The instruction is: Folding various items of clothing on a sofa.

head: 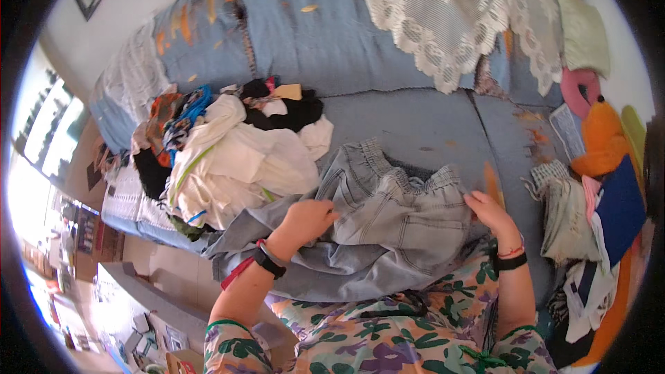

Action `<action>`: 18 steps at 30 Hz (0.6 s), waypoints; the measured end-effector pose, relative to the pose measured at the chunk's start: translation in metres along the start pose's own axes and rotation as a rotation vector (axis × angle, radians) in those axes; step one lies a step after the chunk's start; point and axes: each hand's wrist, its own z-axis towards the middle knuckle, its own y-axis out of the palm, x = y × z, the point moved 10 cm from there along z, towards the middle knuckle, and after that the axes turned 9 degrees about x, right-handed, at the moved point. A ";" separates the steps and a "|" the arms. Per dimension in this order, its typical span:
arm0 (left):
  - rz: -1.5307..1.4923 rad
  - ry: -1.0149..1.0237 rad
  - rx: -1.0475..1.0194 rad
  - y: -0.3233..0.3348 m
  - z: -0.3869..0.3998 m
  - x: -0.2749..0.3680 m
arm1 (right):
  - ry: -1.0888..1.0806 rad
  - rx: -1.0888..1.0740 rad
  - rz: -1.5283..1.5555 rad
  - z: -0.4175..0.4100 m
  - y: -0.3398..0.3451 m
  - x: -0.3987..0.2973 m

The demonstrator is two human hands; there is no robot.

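Observation:
A pair of light grey denim trousers (410, 218) with a gathered elastic waistband lies across my lap and the front of the sofa seat. The waistband points away from me, and one leg spreads out to the left. My left hand (306, 223) grips the denim on the left side, its fingers curled into the cloth. At the right edge, just below the waistband, my right hand (491, 212) pinches the fabric between thumb and fingers. Some folds of the legs are hidden under my left forearm.
A heap of clothes with a white garment (244, 161) lies left on the blue sofa (405, 119). Right are an orange plush toy (602, 137), a drawstring pouch (566, 218) and folded clothes. A lace cover (436, 15) drapes the backrest. A table (156, 296) stands lower left.

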 end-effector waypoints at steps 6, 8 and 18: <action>-0.008 0.385 0.312 -0.006 0.099 0.068 | -0.689 0.229 -0.544 0.011 0.015 -0.042; 0.040 0.604 0.340 0.014 0.126 0.099 | -0.780 0.100 -0.463 0.019 0.057 -0.059; 0.275 0.388 0.083 0.050 0.178 0.056 | -0.528 -0.133 -0.585 0.027 0.055 -0.026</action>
